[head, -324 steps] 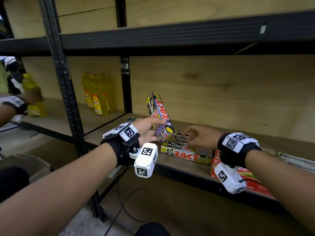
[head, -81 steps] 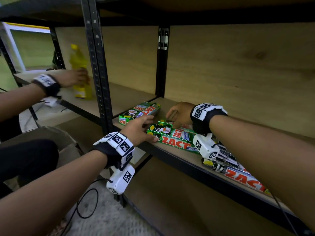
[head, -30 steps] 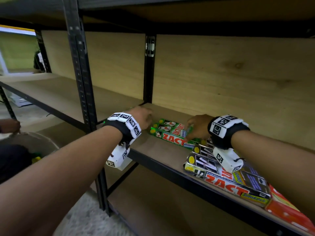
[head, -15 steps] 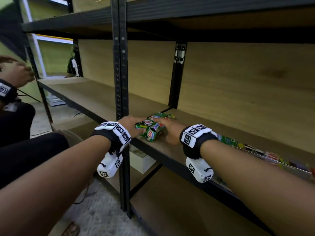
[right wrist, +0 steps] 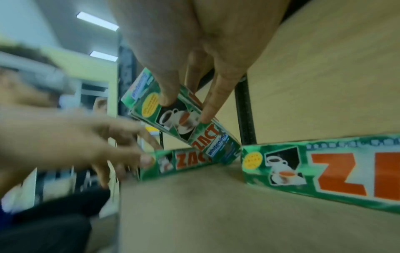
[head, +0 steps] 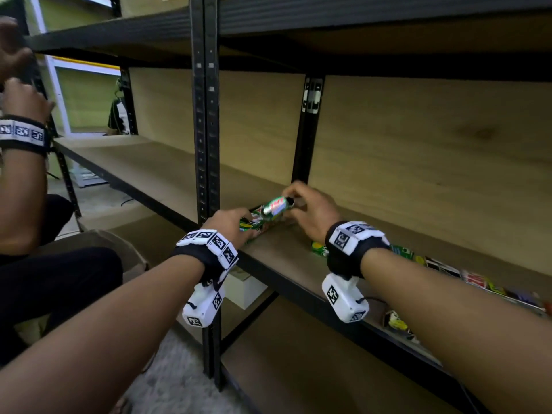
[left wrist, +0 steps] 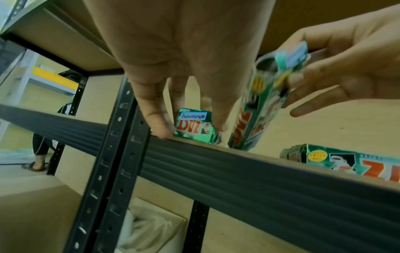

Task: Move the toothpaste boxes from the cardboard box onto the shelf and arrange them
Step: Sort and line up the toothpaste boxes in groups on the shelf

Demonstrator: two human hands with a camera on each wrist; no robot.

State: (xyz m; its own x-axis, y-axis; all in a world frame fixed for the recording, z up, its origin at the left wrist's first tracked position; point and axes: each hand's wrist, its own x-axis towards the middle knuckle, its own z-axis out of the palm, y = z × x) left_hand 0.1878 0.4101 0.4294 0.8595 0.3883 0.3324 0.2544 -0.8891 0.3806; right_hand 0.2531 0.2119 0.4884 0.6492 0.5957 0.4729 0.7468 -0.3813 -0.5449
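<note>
A green ZACT toothpaste box (head: 276, 205) is tilted with one end raised off the wooden shelf (head: 286, 252); my right hand (head: 294, 201) pinches its upper end. In the right wrist view my fingers (right wrist: 166, 95) sit on the tilted box (right wrist: 186, 123). A second green box (head: 254, 227) lies flat at the shelf's left front corner. My left hand (head: 240, 224) touches its near end with straight fingers (left wrist: 158, 123) beside that box (left wrist: 193, 127). A third green box (right wrist: 324, 171) lies to the right.
A black upright post (head: 206, 144) stands just left of my hands, and the shelf's dark front rail (left wrist: 259, 179) runs below them. More toothpaste boxes (head: 478, 279) line the shelf to the right. Another person's arm (head: 24, 162) is at the left, with a cardboard box (head: 101, 240) on the floor.
My right hand has lifted one end of a green box, so it now tilts above the flat one. My left hand stays at the flat box's end.
</note>
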